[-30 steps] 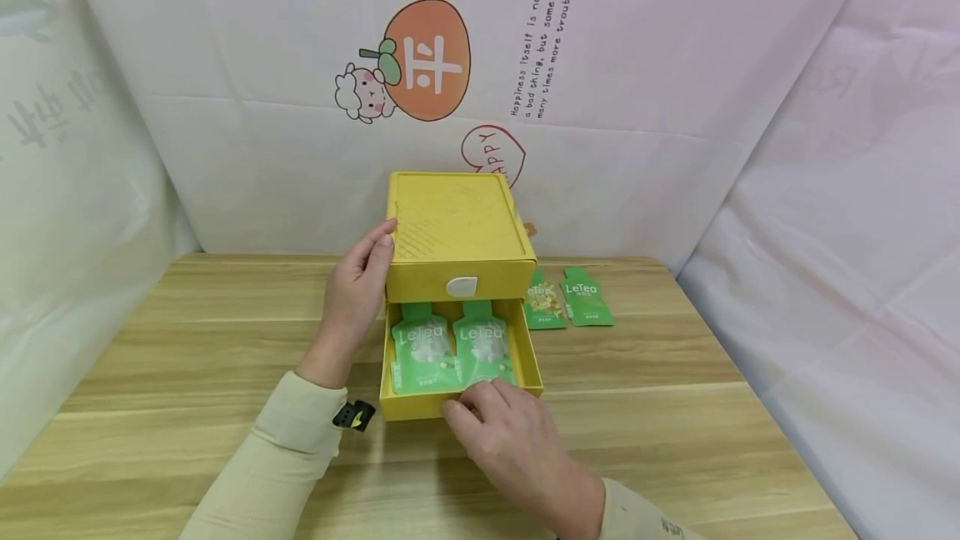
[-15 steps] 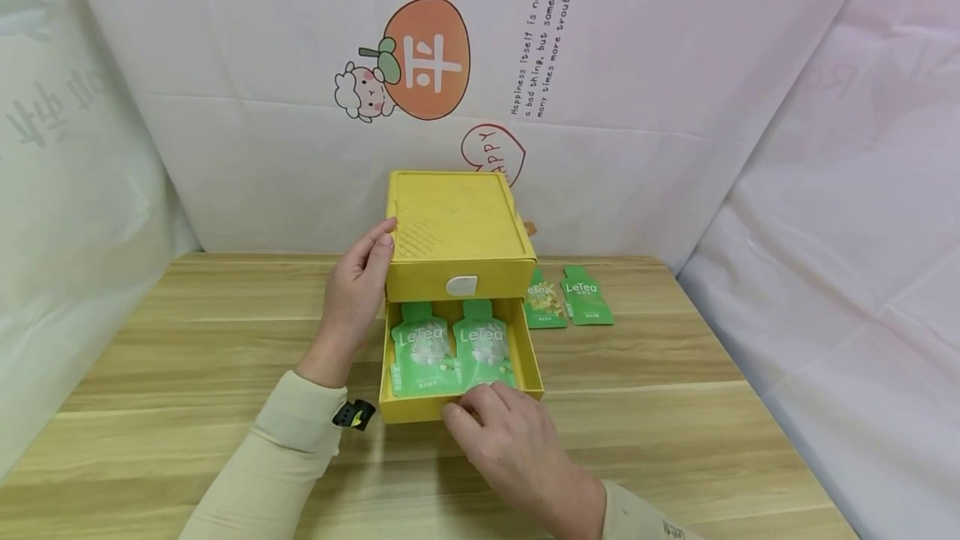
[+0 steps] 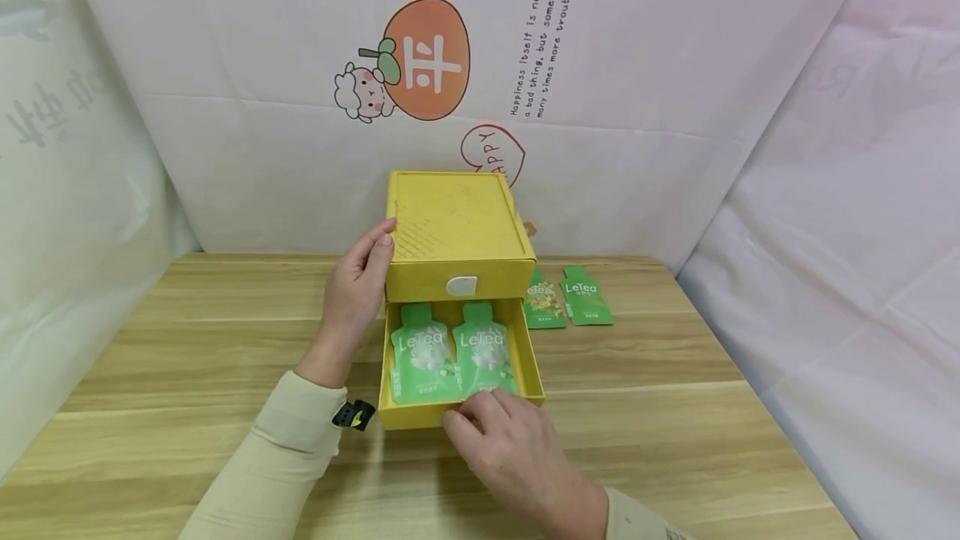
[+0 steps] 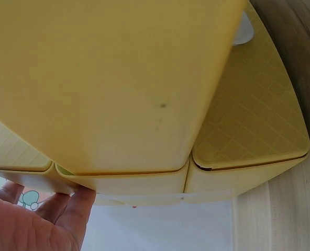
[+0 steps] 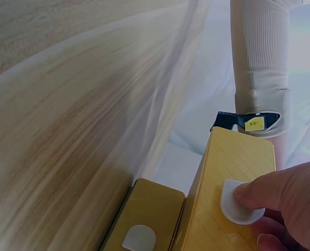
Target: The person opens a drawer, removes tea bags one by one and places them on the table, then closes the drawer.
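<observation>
A small yellow drawer cabinet (image 3: 461,215) stands on the table, and one drawer (image 3: 412,417) below the top one is pulled out towards me. Two green LeTea pouches (image 3: 422,365) lie side by side in it. My right hand (image 3: 513,448) is at the drawer's front; in the right wrist view its thumb and fingers pinch the white pull tab (image 5: 241,203). My left hand (image 3: 356,286) presses on the cabinet's left side near the top front corner, fingers laid against the wall. In the left wrist view, its fingertips (image 4: 80,201) touch the cabinet's edge.
Right of the cabinet lie two more green pouches, one plain (image 3: 587,298) and one with a yellow pattern (image 3: 546,307), partly hidden. A lower drawer with its own white tab (image 5: 139,238) is closed. A printed white cloth (image 3: 300,148) hangs behind the wooden table (image 3: 202,357).
The drawer has slid a little further out towards me, with the right hand and the pouches moving along. The left hand and the cabinet have stayed in place.
</observation>
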The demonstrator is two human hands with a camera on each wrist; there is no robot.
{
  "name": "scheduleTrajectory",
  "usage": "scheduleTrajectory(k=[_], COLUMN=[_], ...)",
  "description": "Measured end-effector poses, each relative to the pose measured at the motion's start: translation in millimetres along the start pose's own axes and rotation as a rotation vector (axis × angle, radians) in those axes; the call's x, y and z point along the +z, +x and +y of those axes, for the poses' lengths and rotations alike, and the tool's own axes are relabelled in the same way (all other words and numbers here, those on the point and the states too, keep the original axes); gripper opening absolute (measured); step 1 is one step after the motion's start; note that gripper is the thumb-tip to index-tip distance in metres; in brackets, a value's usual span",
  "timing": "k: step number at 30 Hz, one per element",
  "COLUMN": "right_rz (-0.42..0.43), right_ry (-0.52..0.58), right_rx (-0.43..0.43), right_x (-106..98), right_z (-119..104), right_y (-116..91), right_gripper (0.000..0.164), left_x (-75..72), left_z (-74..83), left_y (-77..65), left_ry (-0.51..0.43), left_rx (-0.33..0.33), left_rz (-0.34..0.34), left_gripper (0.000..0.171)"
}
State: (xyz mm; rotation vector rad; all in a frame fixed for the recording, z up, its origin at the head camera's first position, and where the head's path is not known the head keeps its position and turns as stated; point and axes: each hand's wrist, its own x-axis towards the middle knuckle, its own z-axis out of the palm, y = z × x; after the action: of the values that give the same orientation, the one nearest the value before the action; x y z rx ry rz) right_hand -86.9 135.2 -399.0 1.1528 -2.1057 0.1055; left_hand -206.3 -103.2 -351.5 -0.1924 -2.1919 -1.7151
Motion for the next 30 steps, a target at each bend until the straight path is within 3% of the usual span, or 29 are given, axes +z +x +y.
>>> scheduleTrajectory(k=[8,19,30], right_rz=[0.036,-0.002,0.029], right_ry=[0.008,0.013,-0.004], right_rx=[0.007,0.008,0.011], right_x=[0.6,-3.2,-2.4], right_z=[-1.8,-3.1,-4.8], right_y=[-2.1,-6.5,-8.6], right_gripper=[0.04,0.042,0.039], left_x=[-0.1,1.1,0.2], left_z=[0.3,-3.3,-2.4], left_y=[-0.6,1.8,1.0], left_ry=[0.003,0.013,0.037], left_rx=[0.001,0.008,0.007], left_rz=[0.001,0.008,0.005], left_gripper=[0.047,0.05,0.054])
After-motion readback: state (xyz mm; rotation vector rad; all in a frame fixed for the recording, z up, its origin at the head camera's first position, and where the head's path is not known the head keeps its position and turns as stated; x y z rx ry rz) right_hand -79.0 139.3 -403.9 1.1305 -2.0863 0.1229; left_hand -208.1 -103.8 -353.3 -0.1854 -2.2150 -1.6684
